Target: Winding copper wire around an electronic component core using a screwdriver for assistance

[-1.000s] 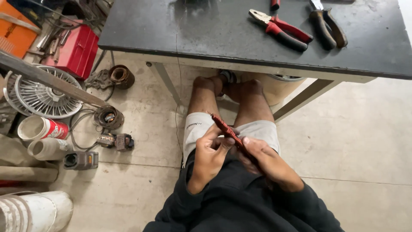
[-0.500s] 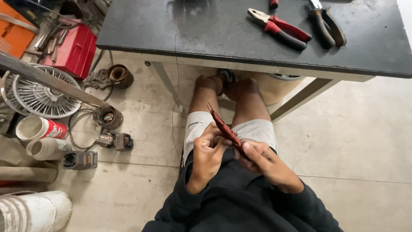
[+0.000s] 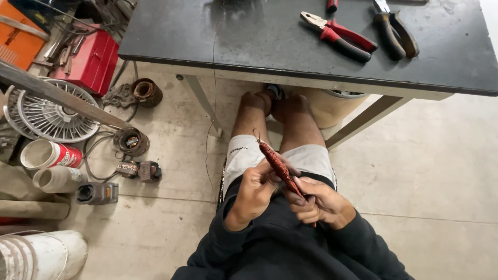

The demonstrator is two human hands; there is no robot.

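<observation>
**Copper coil held over the lap at a workshop table**

Concrete floor fills most of the frame, with a dark table (image 3: pixel 270 46) across the top. On the table at upper right lie red-handled pliers (image 3: pixel 337 33) and, just beside them, dark-handled cutters (image 3: pixel 394 31). A pale bucket (image 3: pixel 327 106) stands under the table, behind the person's bare legs.

At lower centre the person sits in a dark top and light shorts. The left hand (image 3: pixel 254 192) and the right hand (image 3: pixel 319 202) are both closed on a coil (image 3: pixel 277 166), a thin reddish bundle of copper wire. It slants from the right hand's fingers up and left across the left hand's fingertips, its free end pointing toward the knees.

Along the left edge sit a red toolbox (image 3: pixel 91 59), a round fan grille (image 3: pixel 49 116), a red and white can (image 3: pixel 52 154), small motor parts (image 3: pixel 132 141) and a white pipe (image 3: pixel 44 254) in the lower corner.
</observation>
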